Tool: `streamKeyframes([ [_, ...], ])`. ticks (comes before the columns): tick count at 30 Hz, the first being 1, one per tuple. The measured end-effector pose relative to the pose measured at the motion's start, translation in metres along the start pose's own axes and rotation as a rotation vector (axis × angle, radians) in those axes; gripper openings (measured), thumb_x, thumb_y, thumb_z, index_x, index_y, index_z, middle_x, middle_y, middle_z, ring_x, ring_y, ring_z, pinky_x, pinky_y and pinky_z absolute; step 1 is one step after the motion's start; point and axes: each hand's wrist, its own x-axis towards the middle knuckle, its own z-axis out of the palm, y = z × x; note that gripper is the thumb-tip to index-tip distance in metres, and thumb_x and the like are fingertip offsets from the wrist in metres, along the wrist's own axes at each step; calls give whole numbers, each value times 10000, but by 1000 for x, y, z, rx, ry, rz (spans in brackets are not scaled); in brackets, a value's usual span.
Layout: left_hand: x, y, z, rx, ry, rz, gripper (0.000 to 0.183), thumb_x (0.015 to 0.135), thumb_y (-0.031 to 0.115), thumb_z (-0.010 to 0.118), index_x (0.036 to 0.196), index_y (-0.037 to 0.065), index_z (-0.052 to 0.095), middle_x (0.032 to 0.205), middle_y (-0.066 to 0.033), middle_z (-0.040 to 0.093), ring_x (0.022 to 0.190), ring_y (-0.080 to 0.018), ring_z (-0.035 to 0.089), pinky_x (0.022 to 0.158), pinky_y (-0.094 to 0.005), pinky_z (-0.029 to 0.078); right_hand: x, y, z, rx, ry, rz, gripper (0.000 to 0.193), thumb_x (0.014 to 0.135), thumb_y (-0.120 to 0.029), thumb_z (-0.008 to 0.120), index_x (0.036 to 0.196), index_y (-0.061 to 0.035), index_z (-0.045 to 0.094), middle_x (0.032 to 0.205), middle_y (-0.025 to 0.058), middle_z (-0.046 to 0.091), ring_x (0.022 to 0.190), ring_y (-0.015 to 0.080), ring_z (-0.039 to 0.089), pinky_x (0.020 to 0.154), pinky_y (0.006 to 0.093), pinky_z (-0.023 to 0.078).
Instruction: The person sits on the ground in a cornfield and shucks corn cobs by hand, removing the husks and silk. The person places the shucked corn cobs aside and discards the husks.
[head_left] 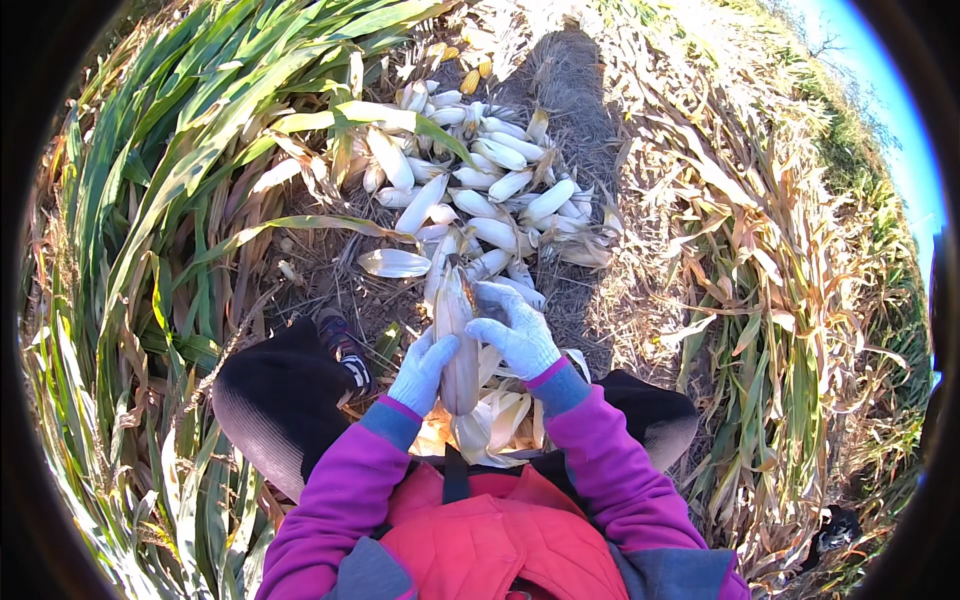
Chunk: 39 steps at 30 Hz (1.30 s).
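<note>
Sunlit, litter-strewn soil (318, 265) ran ahead on my remote feed; green corn leaves (150, 170) crowded the left side, dry tan stalks (760, 260) the right; pale-husked ears (505, 182) lay heaped just ahead, a few bare yellow ears (470, 82) beyond; my left grip (420, 372), gloved pale blue, was closed round one tan-husked ear (458, 355) from its left, fingers mostly hidden; that ear sat between both grips, long axis pointing away from me, near end above loose husks (508, 418) between black-clad knees (272, 400); my right grip (518, 332), same glove colour, was half-curled at its right side, thumb and forefinger apart; couldn't tell whether it had hold of any husk.
</note>
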Motion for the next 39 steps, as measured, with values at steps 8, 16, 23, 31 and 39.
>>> streamKeyframes([
  [8, -5, 1, 10, 162, -3, 40, 689, 879, 258, 685, 1433, -31, 394, 1298, -111, 570, 1159, -187, 574, 995, -327, 461, 9, -17, 7, -141, 166, -140, 452, 755, -158, 805, 1153, -8, 650, 974, 88, 677, 837, 154, 661, 769, 307, 552],
  [16, -1, -17, 5, 700, 132, 298, 845, 746, 270, 788, 1453, 35, 391, 1279, -180, 538, 1158, -283, 572, 1004, -376, 463, 3, -20, 13, -476, 250, -167, 378, 722, -244, 826, 963, 7, 678, 837, 117, 666, 777, 204, 657, 713, 328, 534],
  [23, -5, -23, 10, 872, 181, 390, 919, 686, 270, 816, 1464, 39, 386, 1209, -201, 487, 1125, -325, 553, 995, -402, 458, 3, -10, -2, -328, 132, 26, 379, 769, -309, 771, 951, 14, 689, 840, 156, 703, 793, 294, 690, 738, 374, 538],
  [31, 5, -40, 1, 462, 156, 190, 885, 743, 173, 787, 1483, 3, 333, 1258, -180, 543, 1140, -266, 579, 985, -357, 478, -13, -4, 9, -408, 35, -143, 272, 797, -247, 726, 872, 3, 652, 822, 177, 650, 786, 353, 660, 696, 417, 519],
  [39, 3, -19, -5, -213, -147, -193, 552, 936, 307, 662, 1378, 48, 455, 1270, -84, 574, 1129, -197, 592, 982, -369, 494, -7, 18, 14, -212, 171, -281, 237, 822, -98, 728, 1014, 12, 644, 970, 84, 661, 842, 159, 630, 762, 313, 521],
])
